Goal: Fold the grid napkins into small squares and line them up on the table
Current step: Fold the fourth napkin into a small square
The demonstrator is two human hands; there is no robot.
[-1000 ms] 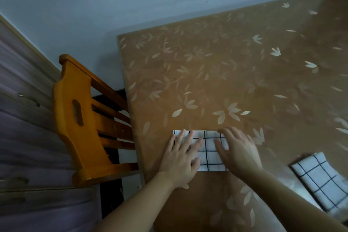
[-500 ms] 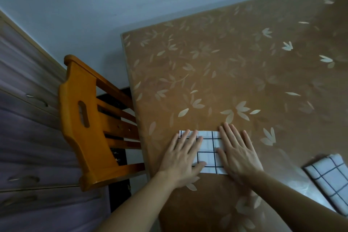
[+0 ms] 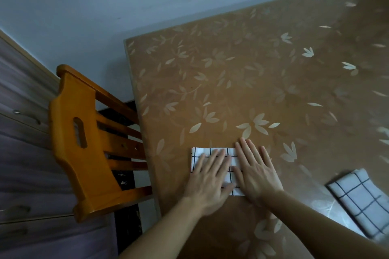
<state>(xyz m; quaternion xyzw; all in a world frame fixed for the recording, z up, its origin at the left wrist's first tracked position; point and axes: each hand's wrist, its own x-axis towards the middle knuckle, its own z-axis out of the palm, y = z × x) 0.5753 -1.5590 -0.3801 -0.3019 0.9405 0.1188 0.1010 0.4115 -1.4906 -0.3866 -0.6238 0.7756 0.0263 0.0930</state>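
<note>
Leaf-patterned table [image 3: 242,73] beside wooden chair [image 3: 84,143]

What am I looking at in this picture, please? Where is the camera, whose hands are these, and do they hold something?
There is no machine here. A person wears one wide-angle camera on the head, so the picture looks forward and down at that person's own bare hands.

The left hand and the right hand lie flat, fingers straight, on a folded white napkin with a black grid. They press it down; nothing is gripped.

The napkin rests near the left edge of a brown table covered with a pale leaf pattern. A second white grid napkin lies apart at the right. Left of the table stands an orange wooden chair.
</note>
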